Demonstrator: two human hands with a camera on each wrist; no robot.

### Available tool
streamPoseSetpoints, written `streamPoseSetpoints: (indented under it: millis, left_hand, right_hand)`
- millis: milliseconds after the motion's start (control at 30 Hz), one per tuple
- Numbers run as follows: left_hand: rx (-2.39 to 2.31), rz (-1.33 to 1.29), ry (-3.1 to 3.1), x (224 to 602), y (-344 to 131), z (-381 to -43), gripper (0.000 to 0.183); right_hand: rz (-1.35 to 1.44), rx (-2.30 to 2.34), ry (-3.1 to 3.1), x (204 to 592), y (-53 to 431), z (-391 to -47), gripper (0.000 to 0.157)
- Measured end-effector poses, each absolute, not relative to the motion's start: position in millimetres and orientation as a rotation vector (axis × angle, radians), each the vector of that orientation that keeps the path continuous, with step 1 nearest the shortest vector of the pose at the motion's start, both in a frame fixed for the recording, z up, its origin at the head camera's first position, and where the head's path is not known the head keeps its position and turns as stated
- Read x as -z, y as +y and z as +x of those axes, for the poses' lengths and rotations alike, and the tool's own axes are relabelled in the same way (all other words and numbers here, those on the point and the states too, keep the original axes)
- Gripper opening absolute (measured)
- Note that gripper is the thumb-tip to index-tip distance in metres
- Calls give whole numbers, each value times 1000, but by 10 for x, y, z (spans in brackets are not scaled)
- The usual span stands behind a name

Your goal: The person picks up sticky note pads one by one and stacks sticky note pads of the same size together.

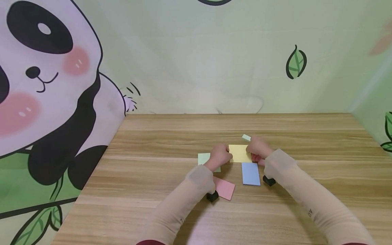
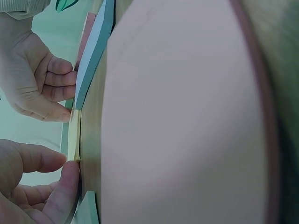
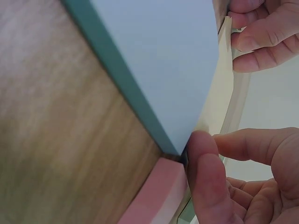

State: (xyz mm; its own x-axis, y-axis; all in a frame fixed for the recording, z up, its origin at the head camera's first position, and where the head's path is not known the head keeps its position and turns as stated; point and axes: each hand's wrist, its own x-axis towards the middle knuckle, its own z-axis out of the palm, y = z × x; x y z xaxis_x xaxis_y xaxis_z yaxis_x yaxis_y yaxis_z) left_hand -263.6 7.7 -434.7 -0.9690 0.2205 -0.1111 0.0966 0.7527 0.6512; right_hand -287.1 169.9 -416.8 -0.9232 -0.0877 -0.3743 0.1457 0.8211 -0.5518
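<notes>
A yellow sticky note (image 1: pixel 240 153) lies between my two hands, long side across the table. My left hand (image 1: pixel 219 156) pinches its left end between thumb and forefinger, overlapping a pale green note pad (image 1: pixel 203 158). At the right end, my right hand (image 1: pixel 259 147) pinches the edge with thumb and finger. In the right wrist view the yellow note (image 3: pixel 223 84) stretches from one hand's fingertips to the other's. Just in front of it lies a thick blue note pad (image 1: pixel 251 174). A pink pad (image 3: pixel 161 193) sits beside the blue one, partly hidden under my right hand.
Another pink pad (image 1: pixel 224 188) lies near my left wrist, nearer the front. A small pale green piece (image 1: pixel 246 137) shows behind my right hand. The wooden table (image 1: pixel 147 136) meets a printed wall sheet (image 1: pixel 190 68) at its back edge.
</notes>
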Motion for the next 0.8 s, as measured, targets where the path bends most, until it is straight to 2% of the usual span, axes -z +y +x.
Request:
streamPoseSetpoints:
  millis: [600,800]
  left_hand:
    - [-1049,238,2630,4303,33,-2645,36]
    - [-1098,244,2524,4184,-74,-2624,16]
  right_hand:
    - [14,835,2621,4148,1723,-2822,19]
    - [9,766,2750,4047,1669,-2831,25]
